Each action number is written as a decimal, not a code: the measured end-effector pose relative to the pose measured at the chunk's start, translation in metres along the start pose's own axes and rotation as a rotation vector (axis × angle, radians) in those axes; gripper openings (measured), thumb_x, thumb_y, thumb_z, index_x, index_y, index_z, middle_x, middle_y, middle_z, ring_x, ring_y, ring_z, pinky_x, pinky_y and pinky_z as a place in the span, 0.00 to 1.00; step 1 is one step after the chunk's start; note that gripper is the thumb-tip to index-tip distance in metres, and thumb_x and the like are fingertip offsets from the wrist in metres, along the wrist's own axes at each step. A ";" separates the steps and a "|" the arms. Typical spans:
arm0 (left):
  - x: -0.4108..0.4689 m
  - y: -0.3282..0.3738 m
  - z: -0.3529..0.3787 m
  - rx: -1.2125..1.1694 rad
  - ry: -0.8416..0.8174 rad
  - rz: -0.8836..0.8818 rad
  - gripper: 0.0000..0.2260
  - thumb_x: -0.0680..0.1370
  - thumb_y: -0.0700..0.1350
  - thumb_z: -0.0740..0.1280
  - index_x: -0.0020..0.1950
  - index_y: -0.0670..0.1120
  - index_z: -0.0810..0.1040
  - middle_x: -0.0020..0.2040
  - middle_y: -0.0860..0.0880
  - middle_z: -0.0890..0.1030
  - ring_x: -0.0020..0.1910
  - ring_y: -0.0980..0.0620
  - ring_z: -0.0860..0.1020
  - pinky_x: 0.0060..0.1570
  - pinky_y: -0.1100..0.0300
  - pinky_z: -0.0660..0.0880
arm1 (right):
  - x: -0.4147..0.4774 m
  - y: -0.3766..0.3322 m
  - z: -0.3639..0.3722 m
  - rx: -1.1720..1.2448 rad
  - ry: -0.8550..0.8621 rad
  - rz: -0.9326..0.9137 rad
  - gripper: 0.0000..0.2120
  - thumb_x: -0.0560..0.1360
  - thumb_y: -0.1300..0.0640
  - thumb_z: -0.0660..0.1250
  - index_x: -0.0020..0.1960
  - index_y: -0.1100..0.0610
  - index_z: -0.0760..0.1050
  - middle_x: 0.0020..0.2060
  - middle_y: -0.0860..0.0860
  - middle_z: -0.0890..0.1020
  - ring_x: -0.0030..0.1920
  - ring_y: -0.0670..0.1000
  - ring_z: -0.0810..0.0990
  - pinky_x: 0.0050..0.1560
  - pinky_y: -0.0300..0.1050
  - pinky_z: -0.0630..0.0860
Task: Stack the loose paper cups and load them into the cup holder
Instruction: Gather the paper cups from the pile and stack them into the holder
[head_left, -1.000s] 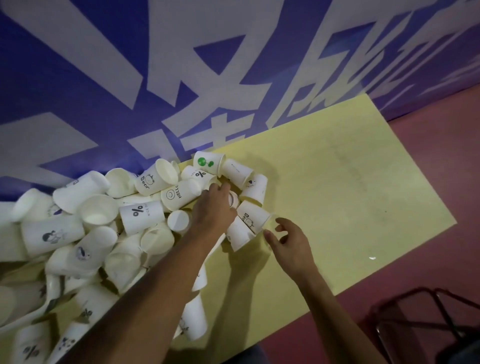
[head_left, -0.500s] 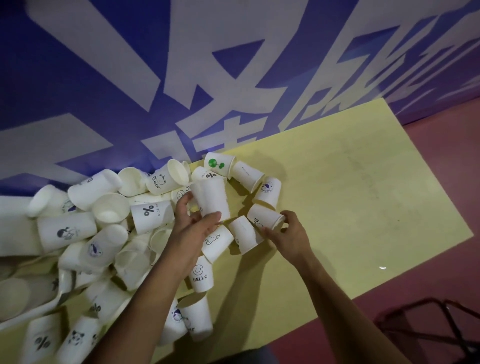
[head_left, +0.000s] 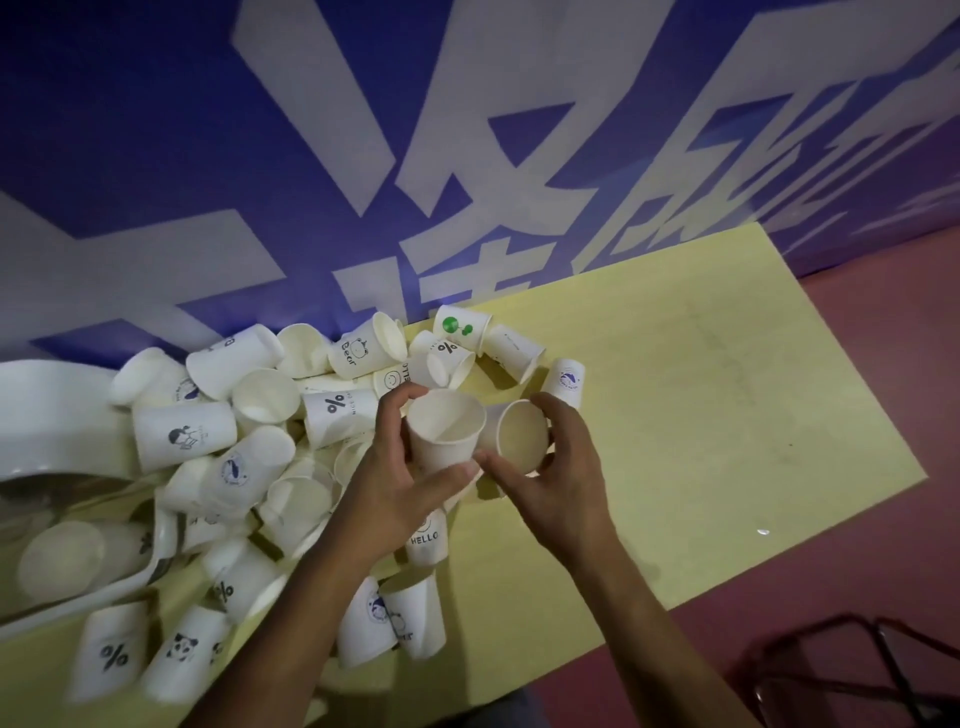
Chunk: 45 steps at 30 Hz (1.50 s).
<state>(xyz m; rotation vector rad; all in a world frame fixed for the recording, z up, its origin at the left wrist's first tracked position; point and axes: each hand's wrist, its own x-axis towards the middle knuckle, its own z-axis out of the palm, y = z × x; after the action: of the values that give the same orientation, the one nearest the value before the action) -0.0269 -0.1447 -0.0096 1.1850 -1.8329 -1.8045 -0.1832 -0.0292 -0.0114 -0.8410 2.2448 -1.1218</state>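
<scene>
White paper cup (head_left: 445, 434) gripped mouth-up in left hand (head_left: 387, 488), second cup (head_left: 521, 435) gripped in right hand (head_left: 563, 480), mouth tilted toward camera. Rims sit side by side over the yellow table (head_left: 727, 415), likely lined up for nesting. Loose cups (head_left: 249, 467) are heaped to the left. Legible prints: HELLO cup (head_left: 425, 538), Bear cup (head_left: 353, 353), % cup (head_left: 335, 404). Cup holder not clearly identifiable.

Left hand (head_left: 395, 493), right hand (head_left: 566, 488) both gripping
</scene>
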 end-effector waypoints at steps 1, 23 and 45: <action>-0.005 0.000 -0.005 -0.032 0.033 0.002 0.35 0.69 0.54 0.80 0.69 0.67 0.64 0.61 0.64 0.78 0.60 0.62 0.78 0.53 0.63 0.79 | -0.006 -0.006 0.007 -0.004 -0.006 -0.019 0.35 0.67 0.39 0.80 0.68 0.48 0.72 0.58 0.39 0.76 0.58 0.45 0.77 0.55 0.54 0.80; -0.191 -0.090 -0.252 -0.150 0.410 0.090 0.22 0.73 0.56 0.69 0.66 0.54 0.71 0.59 0.55 0.78 0.56 0.52 0.78 0.53 0.59 0.75 | -0.143 -0.129 0.193 0.013 -0.252 -0.343 0.35 0.69 0.38 0.78 0.70 0.50 0.72 0.63 0.44 0.76 0.60 0.47 0.77 0.51 0.38 0.75; -0.253 -0.152 -0.358 -0.028 0.533 0.042 0.31 0.64 0.59 0.77 0.66 0.56 0.75 0.63 0.58 0.79 0.63 0.54 0.77 0.57 0.55 0.76 | -0.142 -0.180 0.342 -0.097 -0.339 -0.463 0.35 0.68 0.43 0.81 0.71 0.48 0.71 0.63 0.44 0.76 0.63 0.46 0.76 0.61 0.45 0.76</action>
<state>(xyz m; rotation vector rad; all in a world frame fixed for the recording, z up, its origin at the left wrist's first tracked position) 0.4358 -0.1841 -0.0127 1.4322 -1.5022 -1.3148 0.1939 -0.1934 -0.0269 -1.5230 1.8822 -0.9696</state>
